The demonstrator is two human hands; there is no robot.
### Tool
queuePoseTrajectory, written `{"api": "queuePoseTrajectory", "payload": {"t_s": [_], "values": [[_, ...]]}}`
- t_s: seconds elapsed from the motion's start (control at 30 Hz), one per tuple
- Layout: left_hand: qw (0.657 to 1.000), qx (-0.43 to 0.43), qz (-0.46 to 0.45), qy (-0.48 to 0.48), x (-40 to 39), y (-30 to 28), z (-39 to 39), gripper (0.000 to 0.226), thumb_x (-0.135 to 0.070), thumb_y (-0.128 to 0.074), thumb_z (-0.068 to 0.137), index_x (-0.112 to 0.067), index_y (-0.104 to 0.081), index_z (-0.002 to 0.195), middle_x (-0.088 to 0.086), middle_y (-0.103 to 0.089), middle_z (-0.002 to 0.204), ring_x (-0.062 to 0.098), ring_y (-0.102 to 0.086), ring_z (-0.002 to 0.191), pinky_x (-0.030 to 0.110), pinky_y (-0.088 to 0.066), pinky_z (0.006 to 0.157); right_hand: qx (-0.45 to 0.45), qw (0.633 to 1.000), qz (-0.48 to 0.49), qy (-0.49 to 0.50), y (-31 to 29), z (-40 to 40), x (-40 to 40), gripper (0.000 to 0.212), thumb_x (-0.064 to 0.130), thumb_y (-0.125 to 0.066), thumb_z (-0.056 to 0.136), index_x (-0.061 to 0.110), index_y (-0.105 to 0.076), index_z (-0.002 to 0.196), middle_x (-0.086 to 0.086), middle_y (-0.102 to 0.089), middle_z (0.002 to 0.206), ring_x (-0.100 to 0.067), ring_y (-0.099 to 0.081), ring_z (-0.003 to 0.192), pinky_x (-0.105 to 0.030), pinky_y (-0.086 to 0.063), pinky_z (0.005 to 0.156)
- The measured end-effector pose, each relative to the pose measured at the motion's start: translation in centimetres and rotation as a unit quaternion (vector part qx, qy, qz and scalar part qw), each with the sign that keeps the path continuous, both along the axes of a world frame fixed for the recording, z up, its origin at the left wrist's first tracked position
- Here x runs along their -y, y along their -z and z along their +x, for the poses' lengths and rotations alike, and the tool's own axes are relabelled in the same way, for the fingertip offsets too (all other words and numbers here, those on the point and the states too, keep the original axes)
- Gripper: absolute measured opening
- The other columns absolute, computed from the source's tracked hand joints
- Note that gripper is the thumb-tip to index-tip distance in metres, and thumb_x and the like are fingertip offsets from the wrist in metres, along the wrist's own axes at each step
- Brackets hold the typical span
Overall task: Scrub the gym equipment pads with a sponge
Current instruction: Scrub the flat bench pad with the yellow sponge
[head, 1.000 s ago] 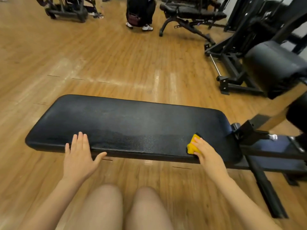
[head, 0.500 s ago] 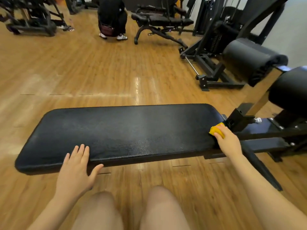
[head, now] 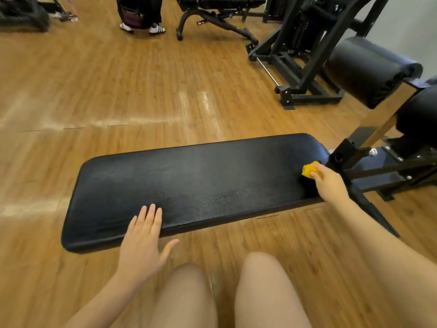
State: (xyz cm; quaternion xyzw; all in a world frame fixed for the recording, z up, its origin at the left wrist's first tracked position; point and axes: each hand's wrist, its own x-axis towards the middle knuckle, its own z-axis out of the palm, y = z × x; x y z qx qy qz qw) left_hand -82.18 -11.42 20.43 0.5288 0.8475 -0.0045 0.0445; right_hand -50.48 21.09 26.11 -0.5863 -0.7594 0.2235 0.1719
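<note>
Item: black bench pad (head: pixel 196 185), long and flat, lying crosswise before a seated person whose 2 knees show at the lower edge. Surface: pebbled vinyl with a damp, speckled sheen near the middle front, likely from wiping. Left hand (head: pixel 142 247): fingers straight and together, thumb spread, laid flat on the pad's near edge, apparently to brace the body and steady the pad against the scrubbing stroke. Right hand (head: pixel 329 185): fingers curled round a yellow sponge (head: pixel 309 170), pressing it onto the pad's right end, just beside the black metal frame (head: pixel 378 171); probably working the corner by the bracket. Nearby: 2 black roller pads, one at (head: pixel 369 69), mounted up right and seemingly not yet scrubbed. Setting: wooden floor (head: pixel 118 91), further gym machines (head: pixel 298 43) behind, another person's shoes (head: pixel 142 28) at top.
</note>
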Motion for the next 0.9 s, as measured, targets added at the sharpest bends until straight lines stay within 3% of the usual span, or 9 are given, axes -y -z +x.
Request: {"api": "queuePoseTrajectory", "payload": {"t_s": [0.13, 0.3, 0.37, 0.47, 0.53, 0.6, 0.73, 0.83, 0.9], "values": [[0.999, -0.011, 0.046, 0.018, -0.1, 1.3, -0.5, 0.085, -0.067, -0.021, 0.091, 0.000, -0.051, 0.134, 0.016, -0.049, 0.140, 0.028, -0.041, 0.132, 0.029, 0.000, 0.116, 0.041, 0.998, 0.014, 0.038, 1.3, 1.1, -3.8, 0.029, 0.022, -0.046, 0.096, 0.007, -0.060, 0.116, -0.014, -0.059, 0.124, -0.034, -0.053, 0.112, -0.040, -0.040, 0.092], [0.996, -0.004, 0.091, 0.007, -0.6, 2.5, -0.5, 0.084, -0.066, -0.024, 0.089, 0.000, -0.053, 0.132, 0.016, -0.051, 0.138, 0.029, -0.043, 0.131, 0.028, -0.001, 0.116, 0.101, 0.988, 0.092, 0.067, 2.3, -2.4, -1.5, 0.023, 0.016, -0.043, 0.096, 0.003, -0.059, 0.106, -0.019, -0.060, 0.110, -0.037, -0.055, 0.105, -0.036, -0.037, 0.074], [0.997, 0.015, 0.070, 0.006, -0.5, 2.1, -0.3, 0.083, -0.066, -0.025, 0.089, 0.000, -0.054, 0.131, 0.016, -0.051, 0.138, 0.028, -0.041, 0.132, 0.027, 0.000, 0.116, 0.081, 0.994, 0.075, 0.003, 2.0, -5.1, 1.6, 0.026, 0.018, -0.045, 0.096, 0.007, -0.057, 0.116, -0.013, -0.058, 0.122, -0.032, -0.051, 0.116, -0.036, -0.040, 0.086], [0.999, 0.027, 0.044, 0.012, -0.4, 1.3, -0.4, 0.081, -0.066, -0.027, 0.088, -0.002, -0.056, 0.130, 0.013, -0.052, 0.137, 0.022, -0.033, 0.133, 0.026, 0.002, 0.116, 0.068, 0.983, 0.062, -0.157, 2.0, -11.0, 7.7, 0.036, 0.019, -0.046, 0.096, 0.015, -0.049, 0.132, 0.000, -0.041, 0.145, -0.017, -0.030, 0.138, -0.029, -0.027, 0.106], [0.999, 0.027, 0.044, 0.008, -0.1, 1.0, -0.6, 0.082, -0.065, -0.020, 0.092, -0.002, -0.056, 0.130, 0.012, -0.053, 0.136, 0.022, -0.035, 0.131, 0.026, 0.000, 0.115, 0.065, 0.955, 0.073, -0.279, 2.2, -14.4, 11.1, 0.037, 0.017, -0.042, 0.098, 0.016, -0.046, 0.135, 0.004, -0.034, 0.149, -0.012, -0.021, 0.141, -0.024, -0.020, 0.109], [0.998, 0.008, 0.060, 0.008, 0.1, 0.9, -0.8, 0.082, -0.064, -0.015, 0.094, -0.002, -0.055, 0.130, 0.012, -0.054, 0.136, 0.024, -0.042, 0.129, 0.026, -0.003, 0.114, 0.047, 0.943, 0.060, -0.323, 2.4, -15.5, 12.3, 0.037, 0.016, -0.040, 0.099, 0.017, -0.045, 0.136, 0.006, -0.032, 0.149, -0.011, -0.020, 0.141, -0.022, -0.019, 0.110], [0.996, -0.018, 0.085, -0.016, 1.3, 0.4, -1.6, 0.084, -0.062, -0.007, 0.095, -0.003, -0.055, 0.131, 0.012, -0.053, 0.137, 0.026, -0.048, 0.128, 0.034, -0.018, 0.115, -0.043, 0.984, 0.024, -0.171, 2.9, -12.5, 8.5, 0.037, 0.014, -0.045, 0.097, 0.015, -0.048, 0.134, 0.000, -0.041, 0.145, -0.018, -0.033, 0.136, -0.029, -0.026, 0.109], [0.986, -0.035, 0.118, -0.116, 3.6, 0.3, -3.4, 0.091, -0.066, -0.008, 0.091, 0.002, -0.048, 0.135, 0.017, -0.045, 0.143, 0.031, -0.039, 0.134, 0.046, -0.030, 0.107, 0.001, 0.996, 0.030, -0.088, 2.6, -10.4, 5.9, 0.036, 0.015, -0.045, 0.097, 0.009, -0.050, 0.132, -0.008, -0.043, 0.143, -0.023, -0.033, 0.136, -0.034, -0.029, 0.106], [0.976, -0.044, 0.126, -0.171, 4.8, 0.1, -4.8, 0.091, -0.068, -0.021, 0.090, 0.006, -0.044, 0.137, 0.022, -0.039, 0.145, 0.035, -0.034, 0.136, 0.050, -0.030, 0.107, 0.031, 0.995, 0.042, -0.083, 2.5, -11.4, 6.0, 0.030, 0.016, -0.043, 0.097, 0.007, -0.053, 0.125, -0.010, -0.048, 0.136, -0.027, -0.032, 0.136, -0.037, -0.035, 0.100]]}}
